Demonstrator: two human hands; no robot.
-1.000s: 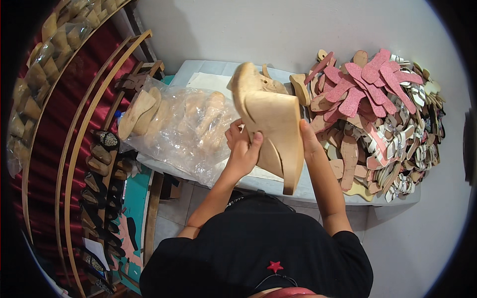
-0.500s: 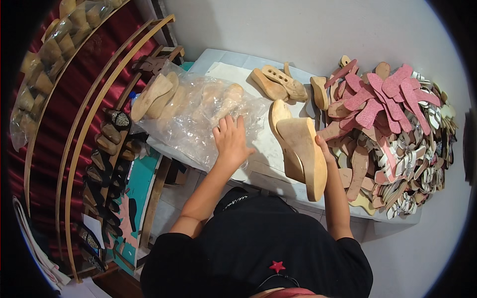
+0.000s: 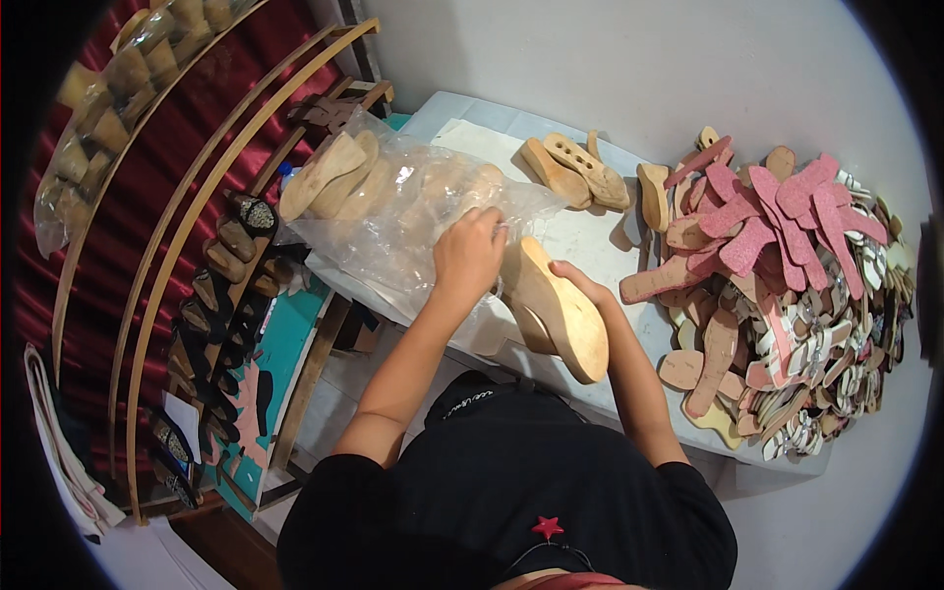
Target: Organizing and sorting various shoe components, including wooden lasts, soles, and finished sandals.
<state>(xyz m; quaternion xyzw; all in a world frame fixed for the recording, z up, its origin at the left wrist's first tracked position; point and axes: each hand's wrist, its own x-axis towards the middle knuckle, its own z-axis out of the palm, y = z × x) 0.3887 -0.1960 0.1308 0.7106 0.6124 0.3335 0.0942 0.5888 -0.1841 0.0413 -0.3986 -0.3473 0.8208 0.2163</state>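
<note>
My right hand [image 3: 584, 283] is closed around a pair of pale wooden wedge shoe soles [image 3: 565, 320], held tilted over the table's near edge. The front sole partly covers the one behind it. My left hand [image 3: 470, 254] is closed on the open end of a clear plastic bag [image 3: 403, 202], its fingers curled at the film. Inside the bag, more wooden wedge soles [image 3: 329, 177] show through, some blurred by shiny folds. Behind my right hand, a few loose wooden soles [image 3: 580, 172] lie on the table, one with a row of holes.
A big heap of sandal parts [image 3: 777, 324] covers the table's right side, with pink cut-outs [image 3: 777, 211] on top. At left, a rack [image 3: 211, 236] holds several shoes before a dark red curtain [image 3: 162, 256]. The white table [image 3: 590, 236] meets a pale wall.
My left hand has gone from spread fingers to a closed grip on the bag. The soles in my right hand have moved left and turned toward the bag. The view has shifted slightly.
</note>
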